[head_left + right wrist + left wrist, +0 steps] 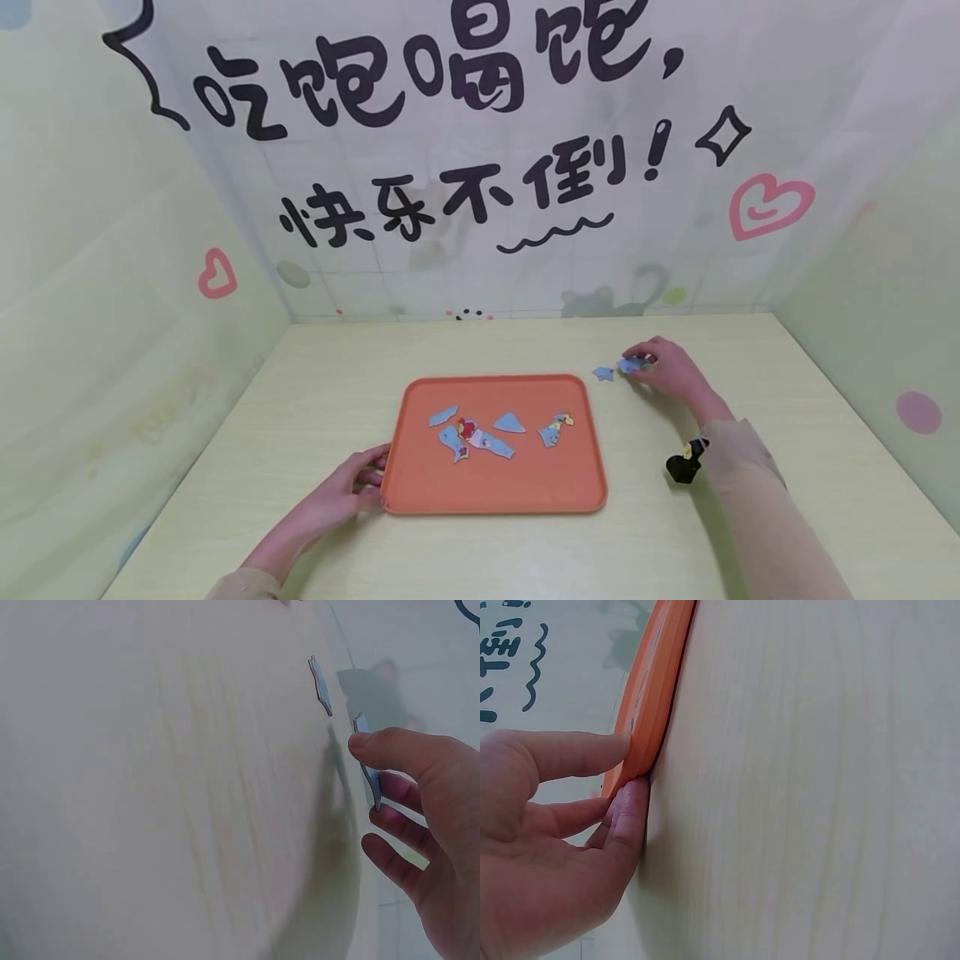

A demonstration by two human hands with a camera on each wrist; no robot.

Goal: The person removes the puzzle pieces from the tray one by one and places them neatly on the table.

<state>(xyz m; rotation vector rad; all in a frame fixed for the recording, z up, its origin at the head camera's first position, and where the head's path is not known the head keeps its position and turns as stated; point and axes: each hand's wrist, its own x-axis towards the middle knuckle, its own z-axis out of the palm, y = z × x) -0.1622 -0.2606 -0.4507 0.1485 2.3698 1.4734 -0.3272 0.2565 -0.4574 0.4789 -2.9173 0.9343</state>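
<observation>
An orange tray (495,492) lies on the table and bears several flat, irregular light-blue puzzle pieces, some printed with red or yellow figures. My left hand (354,483) grips the tray's left edge; in the left wrist view the thumb of that left hand (562,825) touches the rim and other fingertips meet the tray's side. Beyond the tray's far right corner, my right hand (671,375) pinches a light-blue puzzle piece (370,774) between thumb and fingers, just off the table. Another light-blue puzzle piece (603,374) lies on the table just left of it.
A black object with a yellow spot (684,465) shows beside the right sleeve (757,483). The pale wood-grain table (495,558) is bounded by a back wall hanging (420,275) with large black lettering and by pale side hangings.
</observation>
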